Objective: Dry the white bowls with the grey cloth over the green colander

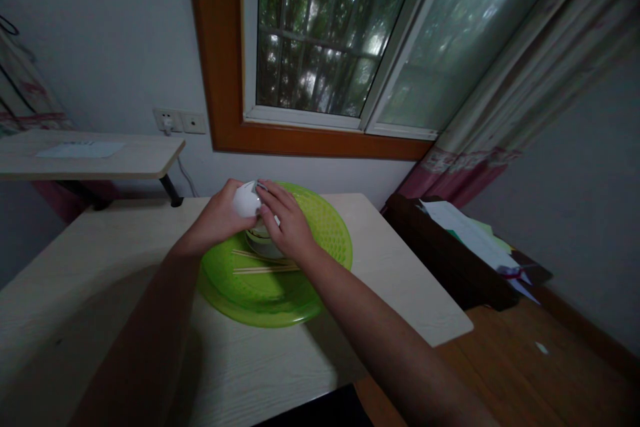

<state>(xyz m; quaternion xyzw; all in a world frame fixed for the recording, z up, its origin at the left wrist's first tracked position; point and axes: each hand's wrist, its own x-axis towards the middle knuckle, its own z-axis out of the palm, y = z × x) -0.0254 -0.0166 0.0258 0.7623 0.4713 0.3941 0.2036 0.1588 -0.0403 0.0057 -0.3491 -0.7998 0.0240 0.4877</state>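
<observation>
A white bowl (246, 200), tilted with its rounded outside towards me, is held above a green plastic tray (333, 233). My left hand (220, 217) grips it from the left. My right hand (285, 220) has its fingers closed over the bowl's right side, and its fingertips are partly hidden. Just under both hands, more bowls (263, 245) stand stacked on the tray, pale with a greenish rim; my right hand covers part of them. In front of the stack several wooden chopsticks (260, 271) lie across the tray, their right ends reaching under my right wrist.
The tray sits on a pale wooden table (240, 373) near the wall. A raised shelf (135, 157) with a sheet of paper (83, 149) stands at the left. Right of the table, papers (470, 233) lie on a dark piece of furniture (445, 267). A window (340, 33) is behind.
</observation>
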